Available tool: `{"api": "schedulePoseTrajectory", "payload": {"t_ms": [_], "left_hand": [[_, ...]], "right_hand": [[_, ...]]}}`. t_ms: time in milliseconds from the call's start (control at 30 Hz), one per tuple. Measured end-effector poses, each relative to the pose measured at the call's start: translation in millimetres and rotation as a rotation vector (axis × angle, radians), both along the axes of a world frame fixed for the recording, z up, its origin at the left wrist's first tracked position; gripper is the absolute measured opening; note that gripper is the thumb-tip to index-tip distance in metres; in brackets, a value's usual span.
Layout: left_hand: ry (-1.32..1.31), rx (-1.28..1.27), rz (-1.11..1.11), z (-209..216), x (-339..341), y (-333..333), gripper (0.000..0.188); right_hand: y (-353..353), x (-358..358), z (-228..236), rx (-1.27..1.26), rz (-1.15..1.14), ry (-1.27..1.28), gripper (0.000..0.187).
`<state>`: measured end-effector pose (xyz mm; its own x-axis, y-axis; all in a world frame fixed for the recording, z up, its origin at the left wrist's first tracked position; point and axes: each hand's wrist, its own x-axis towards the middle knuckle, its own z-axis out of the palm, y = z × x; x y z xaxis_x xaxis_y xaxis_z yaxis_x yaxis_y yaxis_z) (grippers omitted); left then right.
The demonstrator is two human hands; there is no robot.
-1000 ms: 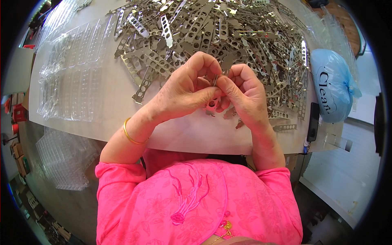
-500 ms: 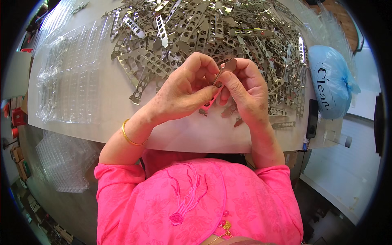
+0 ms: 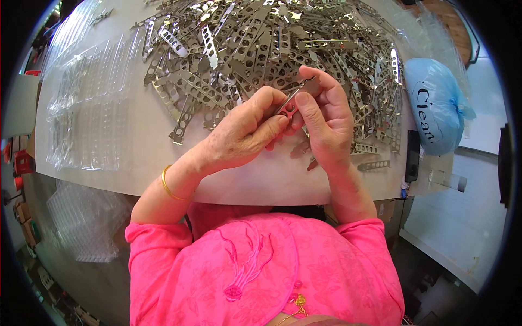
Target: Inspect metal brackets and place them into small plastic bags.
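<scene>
Between my two hands is a metal bracket (image 3: 289, 108), a flat perforated strip with round holes and a notched end, tilted up toward the far right. My left hand (image 3: 251, 122) pinches its lower part between thumb and fingers. My right hand (image 3: 328, 111) grips the notched upper end, thumb on the near face and fingers behind. Pink from my clothing reflects on the strip. Just beyond the hands spreads a large heap of similar metal brackets (image 3: 206, 87). A few loose ones lie near my right wrist, including one perforated bracket (image 3: 374, 165).
Clear plastic trays (image 3: 89, 130) lie on the left of the white table (image 3: 163, 155). At the right edge are a blue plastic bag (image 3: 435, 106) and a black narrow device (image 3: 412, 156). More clear plastic trays (image 3: 84, 220) sit below the table's left side.
The bracket has turned in my fingers, and my left fingers have closed in more around its lower part. My right hand stays at the notched end. The view has shifted slightly.
</scene>
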<state>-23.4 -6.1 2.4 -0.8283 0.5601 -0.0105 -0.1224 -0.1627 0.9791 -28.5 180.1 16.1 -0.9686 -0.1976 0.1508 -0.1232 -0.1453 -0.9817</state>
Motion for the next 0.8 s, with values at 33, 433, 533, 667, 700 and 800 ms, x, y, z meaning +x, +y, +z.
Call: {"api": "schedulePoseTrajectory", "payload": {"t_ms": [33,433,533,667,700,800], "left_hand": [[0.02,-0.04,-0.001,1,0,1,0.018],[-0.015,-0.073,0.062,7,0,1,0.017],[-0.026,-0.114,0.07,13,1,2,0.015],[-0.026,-0.089,0.084,12,5,2,0.014],[-0.006,-0.084,0.058,12,4,4,0.014],[0.026,-0.049,0.111,8,2,7,0.011]], "right_hand": [[0,1,1,0.025,-0.013,0.011,0.038],[-5,-6,-13,0.451,-0.181,0.411,0.043],[-4,-8,-14,0.502,-0.223,0.519,0.044],[-6,1,-8,0.439,-0.257,0.486,0.045],[-5,3,-3,0.42,-0.221,0.438,0.045],[8,3,13,0.447,-0.214,0.421,0.044]]}}
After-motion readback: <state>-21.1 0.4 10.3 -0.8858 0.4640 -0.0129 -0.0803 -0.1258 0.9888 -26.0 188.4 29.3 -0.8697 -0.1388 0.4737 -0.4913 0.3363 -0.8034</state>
